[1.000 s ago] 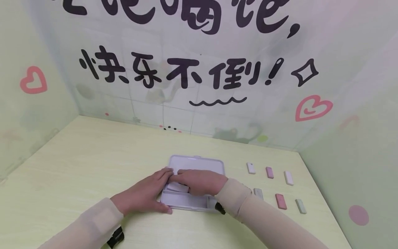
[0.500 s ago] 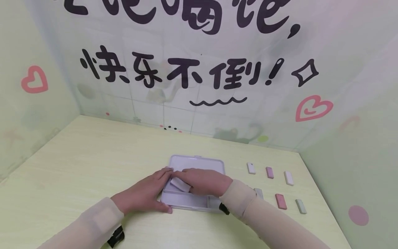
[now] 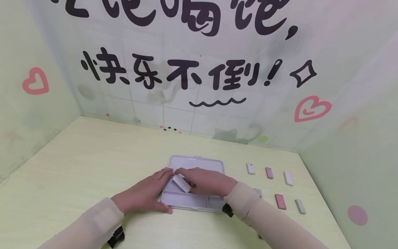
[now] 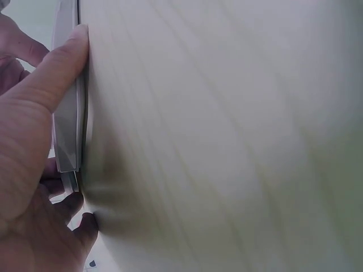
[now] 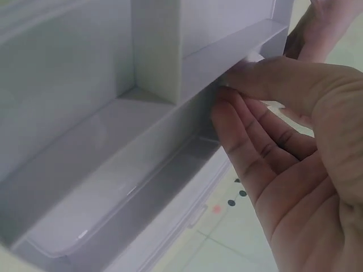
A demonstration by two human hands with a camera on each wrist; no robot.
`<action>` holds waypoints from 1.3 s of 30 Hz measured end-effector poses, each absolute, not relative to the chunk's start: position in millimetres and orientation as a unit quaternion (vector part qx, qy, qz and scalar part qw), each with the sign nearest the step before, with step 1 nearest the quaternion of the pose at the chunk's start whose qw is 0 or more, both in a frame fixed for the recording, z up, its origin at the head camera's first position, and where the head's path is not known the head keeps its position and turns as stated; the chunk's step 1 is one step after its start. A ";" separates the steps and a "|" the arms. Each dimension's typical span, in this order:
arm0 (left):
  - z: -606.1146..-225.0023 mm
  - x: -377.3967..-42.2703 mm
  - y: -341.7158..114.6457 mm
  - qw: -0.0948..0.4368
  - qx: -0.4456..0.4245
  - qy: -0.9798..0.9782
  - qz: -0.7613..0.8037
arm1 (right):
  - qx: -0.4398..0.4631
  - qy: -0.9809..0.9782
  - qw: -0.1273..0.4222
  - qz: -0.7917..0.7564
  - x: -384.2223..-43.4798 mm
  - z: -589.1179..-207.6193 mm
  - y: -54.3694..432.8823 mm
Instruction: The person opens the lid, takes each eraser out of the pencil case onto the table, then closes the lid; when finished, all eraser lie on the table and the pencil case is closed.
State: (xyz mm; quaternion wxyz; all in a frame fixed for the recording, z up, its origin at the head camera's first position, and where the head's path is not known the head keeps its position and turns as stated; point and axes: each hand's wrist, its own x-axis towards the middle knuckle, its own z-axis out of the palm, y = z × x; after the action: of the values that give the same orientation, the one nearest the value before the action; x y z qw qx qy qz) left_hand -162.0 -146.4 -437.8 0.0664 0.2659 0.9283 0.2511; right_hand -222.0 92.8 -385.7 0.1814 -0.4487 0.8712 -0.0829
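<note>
A pale lilac divided case [image 3: 183,200] lies on the table with its lid open behind it. My left hand [image 3: 143,194] holds the case by its left end. In the left wrist view its thumb lies along the front wall and its other fingers bend at the corner. Over the rear compartment, my right hand [image 3: 207,181] pinches a small white block [image 3: 181,184] between thumb and fingers. The block is tilted, its nearer end close to the divider. The fingers hide part of it, and its exact kind cannot be told.
Right of the case are small eraser-like blocks in two rows: a white one [image 3: 250,168], a mauve one [image 3: 269,173], another white one [image 3: 288,178], a red one [image 3: 280,201] and a grey-green one [image 3: 300,206]. The right sleeve partly covers a grey one [image 3: 258,192].
The white block has turned from lying nearly level to a steeper tilt in my right fingers. The right hand has shifted slightly to the right; the left hand stays on the case.
</note>
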 end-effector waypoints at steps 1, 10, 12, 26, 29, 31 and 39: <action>-438.0 -162.3 -146.0 0.066 0.266 0.928 0.251 | -0.443 0.871 0.188 -0.097 -223.0 -386.0 94.3; -438.0 -163.3 -144.0 0.068 0.264 0.929 0.250 | -0.386 0.857 0.212 -0.266 -225.8 -384.1 110.4; -437.9 -163.1 -143.9 0.065 0.265 0.929 0.250 | -0.382 0.852 0.199 -0.299 -224.8 -381.0 114.6; -440.1 -163.0 -144.2 0.064 0.261 0.930 0.251 | -0.334 0.845 0.167 -0.382 -207.0 -359.7 139.5; -440.5 -162.5 -144.6 0.065 0.262 0.929 0.252 | -0.331 0.846 0.170 -0.383 -203.4 -360.3 146.4; -440.3 -162.0 -144.4 0.064 0.262 0.929 0.253 | -0.328 0.846 0.171 -0.383 -200.5 -361.1 152.9; -437.8 -161.5 -144.3 0.050 0.273 0.928 0.247 | -0.314 0.852 0.171 -0.383 -185.6 -366.1 197.2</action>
State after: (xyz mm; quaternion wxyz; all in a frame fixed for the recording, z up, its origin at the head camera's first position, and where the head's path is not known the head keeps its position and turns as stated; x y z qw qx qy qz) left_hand -161.5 -144.3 -437.8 0.0501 0.2729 0.9285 0.2468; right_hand -185.6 197.2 -366.1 0.1707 -0.3136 0.8521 -0.3827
